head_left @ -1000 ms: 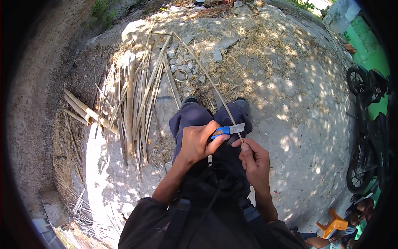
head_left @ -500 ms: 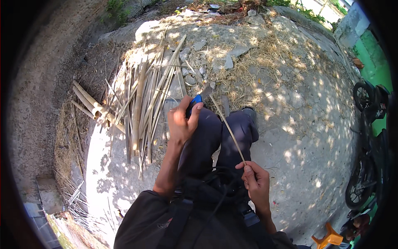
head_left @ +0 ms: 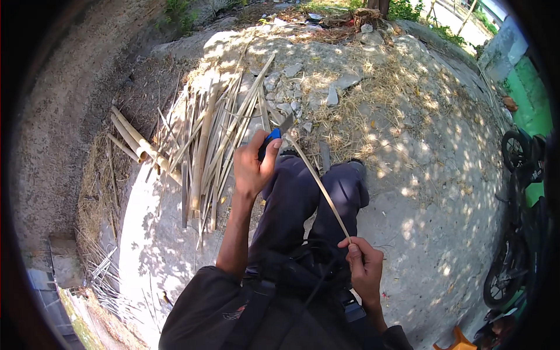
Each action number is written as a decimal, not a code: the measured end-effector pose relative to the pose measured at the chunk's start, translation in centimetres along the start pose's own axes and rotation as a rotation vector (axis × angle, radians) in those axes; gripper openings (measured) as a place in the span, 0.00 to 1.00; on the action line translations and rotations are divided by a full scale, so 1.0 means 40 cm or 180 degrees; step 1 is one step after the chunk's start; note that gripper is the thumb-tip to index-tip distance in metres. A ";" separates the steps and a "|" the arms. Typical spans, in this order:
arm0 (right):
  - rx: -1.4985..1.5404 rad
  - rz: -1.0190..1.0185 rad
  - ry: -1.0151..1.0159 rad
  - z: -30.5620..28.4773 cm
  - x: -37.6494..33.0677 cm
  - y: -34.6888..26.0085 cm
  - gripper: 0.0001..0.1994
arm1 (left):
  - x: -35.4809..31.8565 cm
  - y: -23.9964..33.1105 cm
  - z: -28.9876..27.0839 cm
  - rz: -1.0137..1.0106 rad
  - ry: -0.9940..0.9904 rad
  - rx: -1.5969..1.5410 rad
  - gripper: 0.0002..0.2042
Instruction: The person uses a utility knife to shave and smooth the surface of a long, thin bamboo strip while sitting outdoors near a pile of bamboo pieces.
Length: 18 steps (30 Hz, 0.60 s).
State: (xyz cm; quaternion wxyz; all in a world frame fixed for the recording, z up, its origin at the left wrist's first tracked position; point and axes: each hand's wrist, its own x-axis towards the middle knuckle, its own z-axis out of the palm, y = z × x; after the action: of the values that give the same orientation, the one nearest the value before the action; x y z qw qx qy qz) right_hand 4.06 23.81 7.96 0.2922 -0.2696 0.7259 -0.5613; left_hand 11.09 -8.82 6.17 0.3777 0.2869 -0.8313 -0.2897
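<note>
A thin bamboo strip [head_left: 318,181] is running diagonally over the person's knees. The right hand [head_left: 364,269] is pinching its near end, the left hand [head_left: 254,166] is clenching a blue-handled knife [head_left: 274,137] against its far end. Split bamboo pile [head_left: 204,140] is lying just left.

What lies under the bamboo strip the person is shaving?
Under the bamboo strip are the person's dark trousers. Its near end is pinched in the right hand. The left hand holds a blue-handled knife. The ground beneath the legs is covered.
</note>
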 end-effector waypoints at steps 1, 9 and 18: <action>-0.0025 0.0067 -0.0023 -0.004 -0.006 -0.005 0.10 | 0.008 0.000 -0.010 -0.0047 0.0057 -0.0063 0.16; -0.0183 0.0090 -0.0147 -0.010 -0.027 -0.011 0.10 | 0.037 -0.023 -0.039 -0.0127 0.0248 -0.0107 0.15; -0.0203 0.0206 -0.0100 -0.020 -0.050 -0.012 0.10 | 0.077 -0.060 -0.040 0.0021 0.0619 0.0294 0.15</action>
State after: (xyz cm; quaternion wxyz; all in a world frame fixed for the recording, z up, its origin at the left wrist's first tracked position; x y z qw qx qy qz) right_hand 4.89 25.66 8.84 0.3128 -0.2641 0.7470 -0.5238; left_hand 11.26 -12.99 6.81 0.4439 0.3281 -0.8041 -0.2206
